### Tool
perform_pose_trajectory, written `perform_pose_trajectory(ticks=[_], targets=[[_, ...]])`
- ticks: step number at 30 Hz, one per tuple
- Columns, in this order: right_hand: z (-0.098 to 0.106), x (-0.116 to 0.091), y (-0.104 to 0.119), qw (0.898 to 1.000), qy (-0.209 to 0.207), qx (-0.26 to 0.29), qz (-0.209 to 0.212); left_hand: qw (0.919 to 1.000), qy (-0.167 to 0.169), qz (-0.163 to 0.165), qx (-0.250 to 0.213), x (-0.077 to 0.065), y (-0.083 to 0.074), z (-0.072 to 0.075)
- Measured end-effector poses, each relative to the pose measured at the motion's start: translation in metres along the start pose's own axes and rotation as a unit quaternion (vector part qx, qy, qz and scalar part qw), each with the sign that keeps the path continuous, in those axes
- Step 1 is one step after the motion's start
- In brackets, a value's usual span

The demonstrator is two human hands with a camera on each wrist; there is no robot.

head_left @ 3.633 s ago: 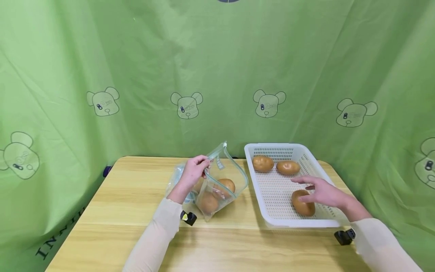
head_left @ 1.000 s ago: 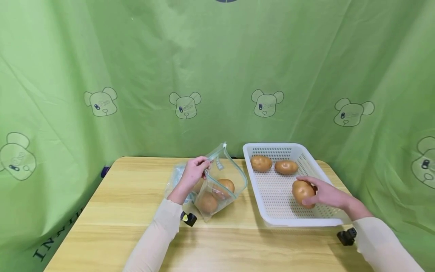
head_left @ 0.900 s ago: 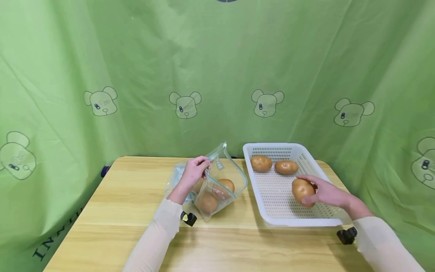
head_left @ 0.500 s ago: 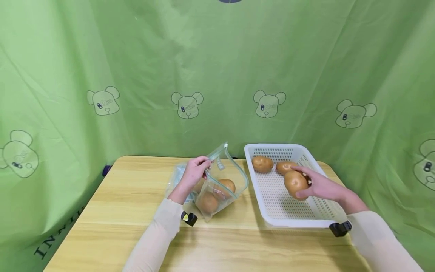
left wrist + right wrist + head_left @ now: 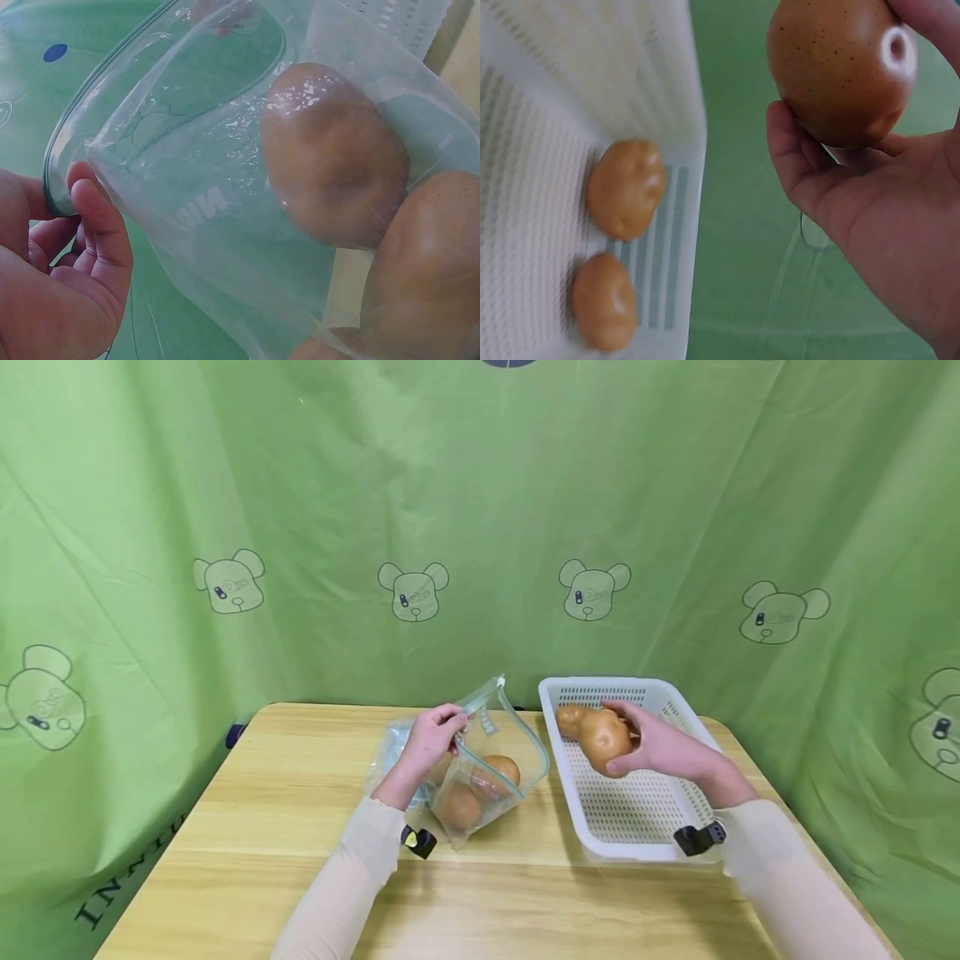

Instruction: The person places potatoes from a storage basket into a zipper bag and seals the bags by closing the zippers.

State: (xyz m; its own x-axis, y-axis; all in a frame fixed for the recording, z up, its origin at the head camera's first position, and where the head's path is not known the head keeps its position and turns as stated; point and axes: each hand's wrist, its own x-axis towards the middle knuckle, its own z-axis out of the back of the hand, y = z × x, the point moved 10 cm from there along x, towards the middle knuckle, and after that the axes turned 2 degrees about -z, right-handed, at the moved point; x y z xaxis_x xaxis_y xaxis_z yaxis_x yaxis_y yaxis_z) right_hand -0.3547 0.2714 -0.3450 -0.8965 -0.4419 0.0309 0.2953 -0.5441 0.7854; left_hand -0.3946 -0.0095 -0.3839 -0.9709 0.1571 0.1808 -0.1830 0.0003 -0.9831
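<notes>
My left hand pinches the rim of a clear zip bag, whose mouth stands open toward the right. Several brown potatoes lie inside; one potato shows through the film in the left wrist view, beside another potato. My right hand grips a potato, raised above the white basket. In the right wrist view the held potato is speckled and sits between thumb and fingers. Two more potatoes, one at the basket's back and one near it, remain in the basket.
A wooden table carries the bag and the basket, which stands to the bag's right. More crumpled clear plastic lies left of the bag, under my left wrist. A green curtain with printed bear heads hangs behind and at the sides.
My right hand has taken hold of the potato at the basket's near right, lifted it and carried it leftward toward the bag. The left hand and bag have stayed in place.
</notes>
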Motion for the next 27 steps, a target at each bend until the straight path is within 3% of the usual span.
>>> perform_pose_trajectory(ticks=[7, 15, 18, 21, 27], targets=[[-0.016, 0.016, 0.021, 1.000, 0.003, 0.008, 0.028, 1.0000, 0.005, -0.003, 0.004, -0.001, -0.001, -0.001], [-0.043, 0.033, 0.042, 0.997, 0.042, 0.033, 0.051, 1.0000, 0.007, 0.002, 0.001, -0.001, -0.001, -0.003], [-0.053, 0.039, 0.050, 0.996, 0.055, 0.026, 0.060, 0.9999, 0.015, 0.004, 0.003, -0.008, -0.013, -0.005], [-0.063, 0.045, 0.057, 0.995, 0.066, 0.011, 0.072, 0.9997, 0.023, 0.011, 0.005, -0.009, -0.016, -0.006], [-0.082, 0.054, 0.062, 0.994, 0.084, -0.014, 0.067, 0.9999, 0.015, 0.005, -0.003, 0.000, -0.004, -0.005]])
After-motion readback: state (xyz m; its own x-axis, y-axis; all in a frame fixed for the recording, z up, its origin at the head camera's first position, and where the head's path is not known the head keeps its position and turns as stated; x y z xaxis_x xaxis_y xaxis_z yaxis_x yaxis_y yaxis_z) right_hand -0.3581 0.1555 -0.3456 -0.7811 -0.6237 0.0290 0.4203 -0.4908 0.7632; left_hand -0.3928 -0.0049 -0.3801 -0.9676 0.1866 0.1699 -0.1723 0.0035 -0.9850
